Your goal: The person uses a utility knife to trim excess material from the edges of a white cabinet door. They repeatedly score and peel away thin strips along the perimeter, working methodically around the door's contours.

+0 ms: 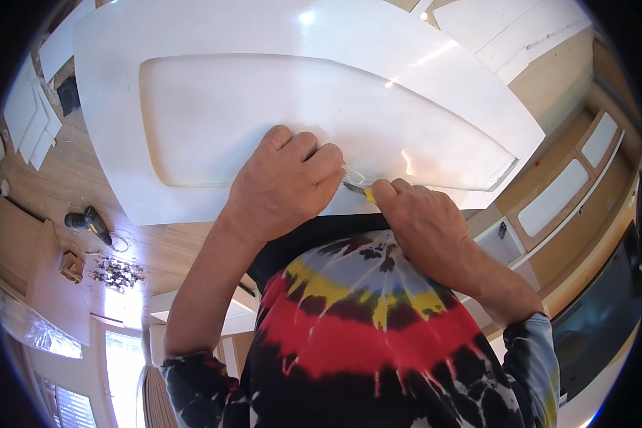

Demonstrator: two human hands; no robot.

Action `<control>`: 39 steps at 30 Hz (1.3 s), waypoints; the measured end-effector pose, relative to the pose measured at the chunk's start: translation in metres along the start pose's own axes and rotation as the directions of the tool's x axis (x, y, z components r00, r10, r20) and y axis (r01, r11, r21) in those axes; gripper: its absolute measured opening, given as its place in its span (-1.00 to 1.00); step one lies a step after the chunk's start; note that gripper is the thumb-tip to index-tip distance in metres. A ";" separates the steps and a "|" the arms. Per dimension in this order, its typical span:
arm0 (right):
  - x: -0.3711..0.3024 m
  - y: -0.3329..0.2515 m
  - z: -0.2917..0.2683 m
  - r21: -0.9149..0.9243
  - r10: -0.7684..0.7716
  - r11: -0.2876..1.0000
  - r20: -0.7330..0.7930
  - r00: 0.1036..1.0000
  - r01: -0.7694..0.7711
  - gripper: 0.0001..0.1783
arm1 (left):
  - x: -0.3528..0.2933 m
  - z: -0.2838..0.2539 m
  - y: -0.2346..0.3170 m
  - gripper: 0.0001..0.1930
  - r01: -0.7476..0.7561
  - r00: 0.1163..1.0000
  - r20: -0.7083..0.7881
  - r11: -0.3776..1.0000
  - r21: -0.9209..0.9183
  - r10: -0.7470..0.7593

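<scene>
A large white panel (pixel 321 32) with a long recessed middle lies in front of me. Over the recess's near edge, my left hand (pixel 285 182) is closed. At its fingertips a thin pale strip (pixel 354 173) curls out, seemingly pinched there; the rest of it is hidden by the fingers. My right hand (pixel 424 214) is wrapped round a yellow utility knife (pixel 369 195). The knife's dark blade points left toward the strip, close to the left fingers. Most of the handle is covered by the right hand.
On the wooden floor to the left lie a drill (pixel 91 222), a heap of small hardware (pixel 118 273) and an open cardboard box (pixel 71 265). White boards (pixel 32 121) lie at the far left. A cabinet with white inset panels (pixel 555 202) and a dark screen (pixel 598 314) are on the right.
</scene>
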State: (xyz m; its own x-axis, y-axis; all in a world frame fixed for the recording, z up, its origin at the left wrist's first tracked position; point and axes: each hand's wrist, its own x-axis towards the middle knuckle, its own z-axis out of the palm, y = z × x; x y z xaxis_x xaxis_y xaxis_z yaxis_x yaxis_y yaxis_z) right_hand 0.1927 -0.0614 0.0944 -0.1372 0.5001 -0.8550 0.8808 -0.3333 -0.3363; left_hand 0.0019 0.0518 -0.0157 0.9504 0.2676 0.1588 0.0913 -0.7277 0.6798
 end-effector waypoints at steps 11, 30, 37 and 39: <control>-0.011 0.012 0.002 0.048 -0.042 0.998 -0.018 0.999 0.043 -0.78 | -0.001 -0.003 -0.001 -0.90 0.020 0.999 0.038 1.000 -0.019 -0.019; -0.002 0.016 0.014 0.046 -0.046 0.998 -0.048 0.998 0.048 -0.82 | -0.001 -0.001 -0.002 -0.89 0.050 0.998 -0.028 0.998 -0.043 -0.052; -0.004 0.023 0.019 0.080 -0.072 0.994 -0.068 0.995 0.078 -0.82 | 0.000 -0.003 0.000 -0.88 0.071 0.998 0.006 0.996 -0.059 -0.070; -0.011 0.031 0.024 0.081 -0.082 0.993 -0.103 0.991 0.090 -0.82 | 0.002 -0.005 0.000 -0.88 0.066 0.998 0.006 0.996 -0.055 -0.066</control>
State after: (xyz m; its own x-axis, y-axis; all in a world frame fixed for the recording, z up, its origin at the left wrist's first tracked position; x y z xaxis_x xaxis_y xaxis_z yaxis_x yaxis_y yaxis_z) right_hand 0.2111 -0.0964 0.0836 -0.1617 0.6051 -0.7795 0.8252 -0.3503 -0.4431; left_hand 0.0025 0.0555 -0.0122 0.9440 0.3112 0.1098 0.1371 -0.6725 0.7273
